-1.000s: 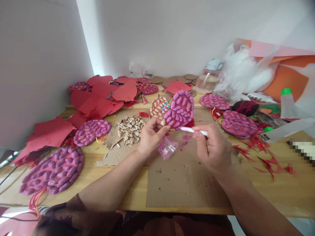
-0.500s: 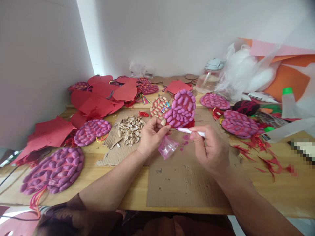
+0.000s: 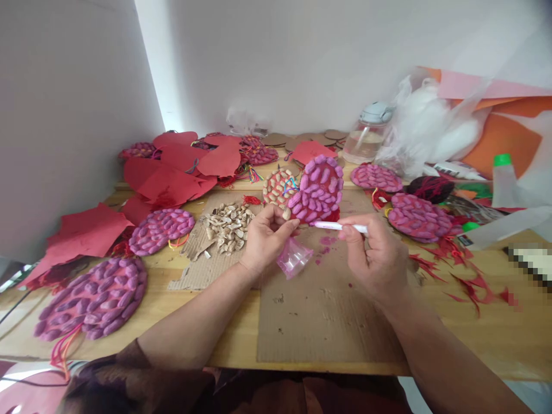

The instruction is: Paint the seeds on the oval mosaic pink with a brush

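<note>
My left hand [image 3: 266, 238] is closed on the lower left edge of a red heart-shaped plaque [image 3: 321, 187] covered in pink-purple peanut shells, tilted up toward me. One bare tan peanut shell [image 3: 286, 214] shows right by my left fingertips. In my right hand [image 3: 374, 252] is a slim white marker pen [image 3: 345, 227], its purple-stained tip pointing left, close to the plaque's bottom edge; contact cannot be made out. Below my left hand lies a small clear pink-tinted plastic bag [image 3: 295, 259]. Behind the plaque leans a round piece with unpainted peanut shells [image 3: 278, 187].
Cardboard [image 3: 328, 322] with purple stains covers the middle of the wooden table. Loose peanut shells [image 3: 228, 227] are heaped to the left. Finished purple pieces [image 3: 92, 299], red paper shapes [image 3: 172, 178], a glass jar [image 3: 365, 138] and red scraps [image 3: 474, 290] surround it.
My right hand has drawn the marker pen slightly to the right, and the pen now lies more level. My left hand and the plaque have hardly moved.
</note>
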Available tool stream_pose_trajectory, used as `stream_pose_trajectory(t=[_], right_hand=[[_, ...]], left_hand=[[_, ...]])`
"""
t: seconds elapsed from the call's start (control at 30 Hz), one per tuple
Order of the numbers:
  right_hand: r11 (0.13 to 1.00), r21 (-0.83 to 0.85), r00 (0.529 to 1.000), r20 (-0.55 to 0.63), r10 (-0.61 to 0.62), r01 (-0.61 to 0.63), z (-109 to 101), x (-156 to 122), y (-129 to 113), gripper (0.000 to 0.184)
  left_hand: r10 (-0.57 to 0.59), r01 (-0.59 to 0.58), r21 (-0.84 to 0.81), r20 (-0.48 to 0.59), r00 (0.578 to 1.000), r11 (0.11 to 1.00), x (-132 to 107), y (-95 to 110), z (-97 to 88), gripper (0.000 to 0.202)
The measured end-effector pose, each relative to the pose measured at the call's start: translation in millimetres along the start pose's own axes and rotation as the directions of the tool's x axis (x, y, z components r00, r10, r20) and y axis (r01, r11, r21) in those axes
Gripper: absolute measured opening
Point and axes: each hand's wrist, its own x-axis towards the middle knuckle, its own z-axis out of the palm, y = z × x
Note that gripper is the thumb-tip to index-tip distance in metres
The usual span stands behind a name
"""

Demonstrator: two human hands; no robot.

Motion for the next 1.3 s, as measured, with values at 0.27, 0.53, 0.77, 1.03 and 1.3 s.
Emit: stream_pose_trajectory(t=[0.27, 0.53, 0.77, 1.03, 1.3], right_hand=[[0.998, -0.031, 0.996, -0.066, 0.061, -0.063, -2.1, 1.8, 9.9, 0.01], [0.999, -0.048, 0.999, -0.035, 0.01, -0.012, -0.8, 0.0, 3.0, 0.009], [1.0, -0.02, 1.0, -0.015, 0.005, -0.005, -1.0, -0.8, 2.5, 0.009], [1.0, -0.014, 0.999, -0.041, 0.0, -0.001, 1.4, -1.5, -1.0, 0.009], [1.0, -0.007, 0.999, -0.03, 0.03, -0.03, 1.1, -0.5, 1.4, 0.01]], left_hand=[[0.006, -0.006, -0.012, -0.01, 1.0, 1.0, 0.1, -1.3, -2.6, 0.031], [-0.017, 0.015, -0.037, -0.032, 0.999, 0.999, 1.3, 0.2, -1.1, 0.032], [-0.049, 0.046, -0.07, -0.054, 0.997, 0.996, 1.0, 1.1, -1.3, 0.033], [-0.047, 0.043, -0.09, -0.039, 0.998, 0.995, 0.9, 2.4, -0.4, 0.036], [-0.04, 0.037, -0.106, -0.019, 0.999, 0.994, 1.7, -1.8, -1.6, 0.035]])
